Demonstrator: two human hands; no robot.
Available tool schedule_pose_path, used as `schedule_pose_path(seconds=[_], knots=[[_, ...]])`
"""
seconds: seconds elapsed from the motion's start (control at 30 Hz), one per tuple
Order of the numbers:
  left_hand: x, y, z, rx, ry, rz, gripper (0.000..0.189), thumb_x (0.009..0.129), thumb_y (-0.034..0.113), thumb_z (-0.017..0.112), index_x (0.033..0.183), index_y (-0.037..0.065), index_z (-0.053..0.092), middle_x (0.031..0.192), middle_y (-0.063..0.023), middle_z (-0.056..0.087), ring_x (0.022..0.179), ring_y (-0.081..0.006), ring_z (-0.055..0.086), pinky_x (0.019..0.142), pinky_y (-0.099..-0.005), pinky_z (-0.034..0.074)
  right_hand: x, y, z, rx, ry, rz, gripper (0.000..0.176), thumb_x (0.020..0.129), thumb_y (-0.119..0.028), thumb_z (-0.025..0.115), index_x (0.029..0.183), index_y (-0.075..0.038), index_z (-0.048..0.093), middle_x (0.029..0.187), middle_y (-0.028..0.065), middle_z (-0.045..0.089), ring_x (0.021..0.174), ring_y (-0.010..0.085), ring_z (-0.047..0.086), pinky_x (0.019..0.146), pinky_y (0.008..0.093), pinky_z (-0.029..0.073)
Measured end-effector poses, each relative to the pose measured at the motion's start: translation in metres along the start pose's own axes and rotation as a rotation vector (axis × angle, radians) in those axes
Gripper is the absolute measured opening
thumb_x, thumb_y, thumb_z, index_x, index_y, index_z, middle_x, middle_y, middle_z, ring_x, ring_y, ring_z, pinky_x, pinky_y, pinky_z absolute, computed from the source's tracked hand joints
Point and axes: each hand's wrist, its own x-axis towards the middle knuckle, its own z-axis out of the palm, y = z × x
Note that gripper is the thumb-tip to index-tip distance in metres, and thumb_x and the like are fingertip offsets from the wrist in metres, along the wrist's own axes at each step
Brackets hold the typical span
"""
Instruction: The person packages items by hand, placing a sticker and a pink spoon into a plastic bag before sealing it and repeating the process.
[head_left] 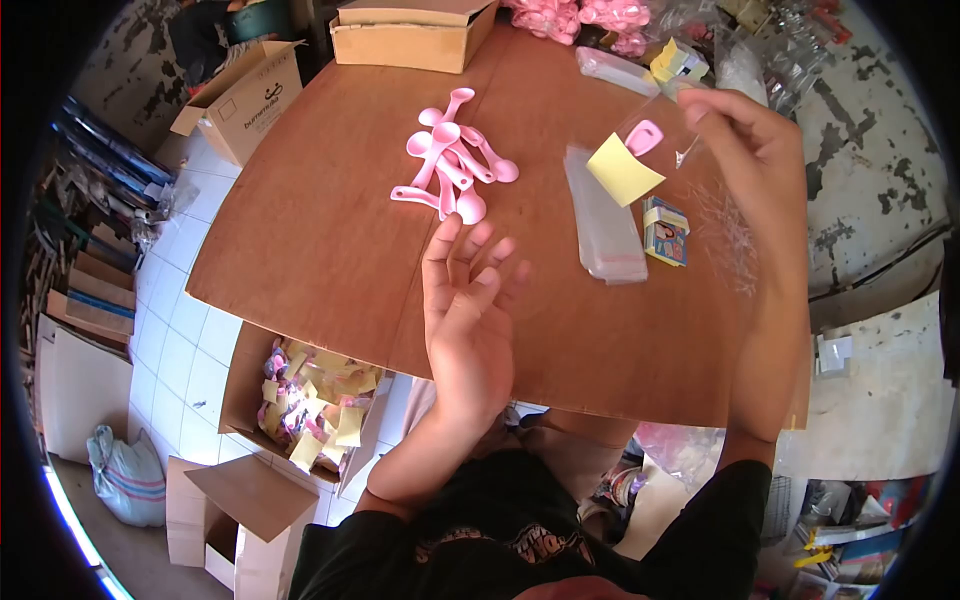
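My left hand (468,320) is open, palm up and fingers spread, holding nothing. Its fingertips are right at the near end of a pile of pink plastic spoons (440,145). At the right, my right hand (745,140) is raised with thumb and forefinger pinched on a thin piece of clear plastic, whose outline is faint. Just left of it are a yellow card (625,170) and a pink plastic piece (645,137). Below lie a stack of clear plastic sleeves (612,250) and a banded stack of small printed cards (665,232).
Thin clear strips (730,235) are scattered under my right forearm. A cardboard box (400,45) stands at the table's far edge, near pink bagged items (590,15). Left of my lap, an open carton (240,385) holds yellow-carded packets. A person (200,40) is partly visible at upper left.
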Motion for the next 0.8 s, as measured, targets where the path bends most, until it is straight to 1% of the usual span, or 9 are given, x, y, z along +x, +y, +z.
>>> schedule_pose_path(seconds=[0.07,0.23,0.3,0.33,0.37,0.43,0.47,0.57,0.8], knots=[[0.004,0.0,0.002,0.105,-0.049,0.056,0.054,0.086,0.01,0.052,0.137,0.01,0.035,0.134,-0.0089,0.042,0.125,-0.0232,0.04,0.106,-0.0434,0.03,0.001,0.002,-0.001,-0.037,-0.061,-0.098,0.02,0.09,-0.01,0.059,0.1,0.005,0.068,0.094,0.0067,0.069,0.082,0.0094,0.06,0.075,0.0229,0.048],[0.023,0.002,0.009,0.47,-0.236,0.207,0.053,0.085,0.005,0.062,0.134,0.002,0.041,0.131,-0.0112,0.045,0.124,-0.0239,0.041,0.104,-0.0383,0.031,-0.029,-0.031,0.015,0.126,-0.121,0.02,0.018,0.088,-0.01,0.062,0.093,0.006,0.068,0.081,0.0064,0.068,0.069,0.006,0.059,0.058,0.0209,0.046],[0.031,0.006,0.013,0.814,-0.401,0.386,0.052,0.083,0.008,0.066,0.13,-0.001,0.045,0.13,-0.014,0.047,0.126,-0.0266,0.04,0.105,-0.0378,0.03,-0.038,-0.042,0.016,0.133,-0.235,-0.064,0.017,0.087,-0.009,0.062,0.093,0.006,0.068,0.078,0.0055,0.067,0.066,0.0047,0.057,0.055,0.0204,0.045],[0.031,0.006,0.02,0.852,-0.394,0.464,0.043,0.085,0.008,0.066,0.124,-0.004,0.05,0.121,-0.0147,0.054,0.114,-0.0219,0.052,0.095,-0.0334,0.041,-0.044,-0.046,0.017,0.102,-0.274,-0.031,0.018,0.088,-0.01,0.061,0.093,0.006,0.068,0.076,0.0056,0.067,0.065,0.0042,0.056,0.054,0.0207,0.045],[0.029,0.007,0.022,0.855,-0.392,0.469,0.043,0.085,0.008,0.066,0.124,-0.004,0.05,0.121,-0.0147,0.054,0.114,-0.0219,0.052,0.095,-0.0334,0.041,-0.048,-0.048,0.019,0.104,-0.274,-0.036,0.018,0.088,-0.01,0.061,0.093,0.006,0.068,0.076,0.0056,0.067,0.065,0.0042,0.056,0.054,0.0207,0.045],[0.024,0.008,0.025,0.508,-0.414,0.069,0.036,0.088,0.007,0.063,0.121,-0.006,0.053,0.106,-0.0115,0.062,0.095,-0.0146,0.06,0.079,-0.0256,0.048,-0.056,-0.049,0.023,0.196,-0.32,-0.016,0.019,0.088,-0.011,0.061,0.093,0.006,0.068,0.075,0.006,0.067,0.066,0.0041,0.057,0.055,0.0204,0.044],[0.021,0.005,0.026,0.494,-0.379,0.12,0.027,0.091,0.006,0.06,0.115,-0.006,0.059,0.091,-0.0075,0.066,0.082,-0.0084,0.061,0.068,-0.0196,0.049,-0.06,-0.038,0.027,0.271,-0.3,-0.033,0.016,0.087,-0.01,0.062,0.092,0.004,0.068,0.076,0.0067,0.067,0.066,0.0061,0.059,0.056,0.0209,0.046],[0.014,0.007,0.023,0.677,-0.308,0.217,0.018,0.091,0.006,0.059,0.104,-0.004,0.066,0.075,-0.005,0.068,0.067,-0.0037,0.058,0.056,-0.0201,0.046,-0.069,-0.044,0.033,0.076,-0.133,-0.179,0.011,0.084,-0.004,0.064,0.093,0.002,0.068,0.088,0.0058,0.065,0.073,0.008,0.06,0.061,0.0213,0.046],[-0.002,0.019,0.034,0.973,-0.364,0.297,0.019,0.087,0.002,0.059,0.103,-0.004,0.066,0.06,-0.0086,0.062,0.05,-0.0031,0.053,0.045,-0.0214,0.042,-0.08,-0.041,0.039,-0.225,0.048,-0.459,0.016,0.072,0.0,0.072,0.087,-0.001,0.067,0.083,0.0078,0.062,0.069,0.02,0.062,0.059,0.0293,0.048]])
